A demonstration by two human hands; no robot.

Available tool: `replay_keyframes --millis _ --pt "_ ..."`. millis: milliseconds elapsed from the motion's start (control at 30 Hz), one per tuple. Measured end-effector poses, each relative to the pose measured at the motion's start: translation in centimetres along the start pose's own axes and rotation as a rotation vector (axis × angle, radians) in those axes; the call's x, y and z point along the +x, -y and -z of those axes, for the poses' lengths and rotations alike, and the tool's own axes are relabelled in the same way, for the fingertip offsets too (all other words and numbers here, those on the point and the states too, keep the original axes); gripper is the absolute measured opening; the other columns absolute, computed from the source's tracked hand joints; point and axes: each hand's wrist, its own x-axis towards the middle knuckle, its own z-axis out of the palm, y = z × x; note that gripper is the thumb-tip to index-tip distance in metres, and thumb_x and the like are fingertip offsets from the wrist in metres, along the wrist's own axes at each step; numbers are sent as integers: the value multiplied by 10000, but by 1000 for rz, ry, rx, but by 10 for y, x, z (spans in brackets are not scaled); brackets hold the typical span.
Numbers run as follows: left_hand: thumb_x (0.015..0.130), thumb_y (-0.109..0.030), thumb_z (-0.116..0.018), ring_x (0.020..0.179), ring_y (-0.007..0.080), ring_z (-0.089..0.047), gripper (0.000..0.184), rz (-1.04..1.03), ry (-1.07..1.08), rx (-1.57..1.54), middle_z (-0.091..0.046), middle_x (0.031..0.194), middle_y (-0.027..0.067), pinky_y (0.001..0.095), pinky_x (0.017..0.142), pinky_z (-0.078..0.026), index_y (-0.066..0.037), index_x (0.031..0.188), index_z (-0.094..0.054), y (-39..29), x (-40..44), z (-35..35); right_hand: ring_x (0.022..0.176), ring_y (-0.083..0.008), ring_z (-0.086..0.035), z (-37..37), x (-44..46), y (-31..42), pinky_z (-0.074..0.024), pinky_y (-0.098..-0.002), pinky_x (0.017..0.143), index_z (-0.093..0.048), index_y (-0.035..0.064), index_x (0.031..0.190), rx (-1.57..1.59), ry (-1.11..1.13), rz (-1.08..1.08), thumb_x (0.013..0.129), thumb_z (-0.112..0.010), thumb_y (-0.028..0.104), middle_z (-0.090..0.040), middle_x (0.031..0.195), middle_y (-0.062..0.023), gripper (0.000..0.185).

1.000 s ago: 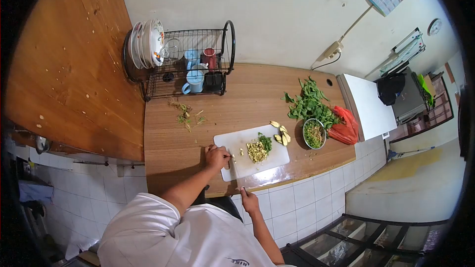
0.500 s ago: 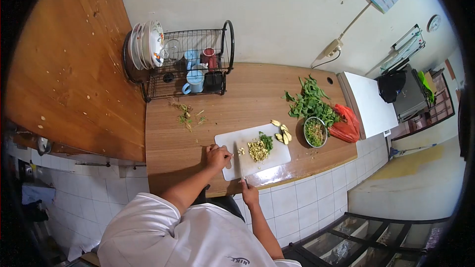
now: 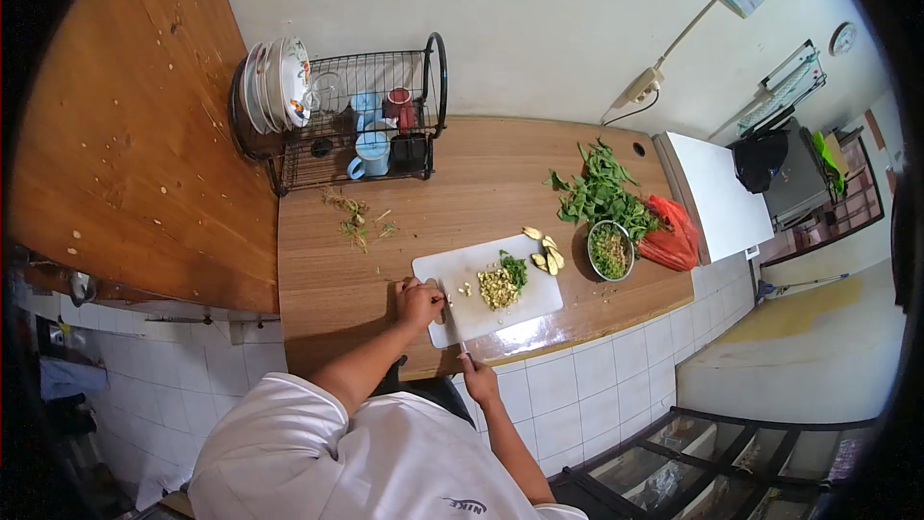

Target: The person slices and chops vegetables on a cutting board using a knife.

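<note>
A white cutting board (image 3: 525, 313) lies near the table's front edge. My right hand (image 3: 480, 381) is closed round the handle of a knife (image 3: 454, 322), whose blade points away from me over the board's left part. At the board's left end, my left hand (image 3: 420, 302) has its fingers pinched beside the blade; what they hold is too small to name. Chopped pale pieces (image 3: 498, 290) are heaped mid-board, with a few smaller bits nearer the blade. Chopped green leaves (image 3: 515, 272) touch the heap. Several yellowish pieces (image 3: 551, 255) lie at the board's far right corner.
A metal bowl (image 3: 610, 250) of chopped greens stands right of the board, beside leafy greens (image 3: 602, 188) and a red plastic bag (image 3: 672, 234). Plant scraps (image 3: 356, 221) lie on the left. Behind them stands a black dish rack (image 3: 332, 173) with plates and mugs.
The knife in my right hand has shifted left and tilted, its blade now close to my left fingers. The whole view has shifted slightly.
</note>
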Motion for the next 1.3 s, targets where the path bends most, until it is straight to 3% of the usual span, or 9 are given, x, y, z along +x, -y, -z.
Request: replay_keyframes --millis 267,467,633,767,900,967,1133,1200,1300 --pt "754 -276 -778 915 193 -588 78 -14 -38 -7 -696 839 -80 442 920 -353 -222 805 -756 -8 -1 -1 778 -429 -701 7 -11 12 -536 -536 678 -701 98 910 -271 -329 33 951 -498 643 -714 806 -212 584" --pt "780 -294 -777 953 202 -601 80 -17 -124 -109 -691 860 -59 450 930 -359 -220 798 -752 -26 3 -3 704 -404 -699 22 -33 6 -522 -522 600 -693 115 885 -309 -433 21 929 -561 620 -701 732 -193 523" --pt "664 -392 -863 997 197 -553 243 -180 117 -95 -682 924 -53 432 908 -321 -237 834 -785 -55 17 13 673 -398 -692 18 -38 3 -524 -515 595 -691 107 893 -320 -447 8 926 -576 607 -693 705 -187 514" --pt "614 -365 -891 1029 198 -523 217 -167 130 -60 -625 920 -44 428 902 -317 -254 771 -789 -55 43 -6 672 -391 -695 21 -48 6 -529 -511 600 -690 101 869 -319 -466 -23 927 -581 599 -694 705 -186 512" --pt "644 -360 -878 1033 200 -522 167 -178 114 -87 -614 930 -38 429 905 -318 -255 738 -788 -56 67 -3 712 -402 -698 22 -65 11 -532 -514 627 -695 104 865 -244 -433 -63 934 -568 600 -698 731 -194 517" --pt "678 -363 -860 1025 205 -525 134 -203 -85 -81 -612 911 -39 439 904 -319 -257 717 -787 -47 75 -10 736 -411 -696 17 -66 5 -531 -518 643 -696 103 864 -203 -408 -71 937 -561 603 -700 744 -197 523" --pt "605 -416 -891 1149 217 -492 287 -132 91 -117 -608 1089 -22 459 977 -309 -313 858 -801 -49 70 28 790 -431 -687 7 -64 4 -525 -527 681 -689 93 829 -141 -369 -84 941 -547 613 -700 771 -204 551" --pt "564 -415 -913 1151 235 -498 390 -287 234 -129 -604 1078 -8 455 974 -296 -316 924 -798 -45 62 37 770 -424 -687 8 -65 7 -525 -523 667 -686 90 804 -122 -412 -77 938 -552 613 -696 760 -203 556" --pt "577 -386 -900 1203 228 -470 362 -148 160 -48 -597 1144 -24 465 998 -321 -332 918 -792 -37 63 19 749 -417 -686 18 -69 12 -523 -517 651 -687 92 803 -159 -378 -77 934 -559 612 -693 744 -196 551"
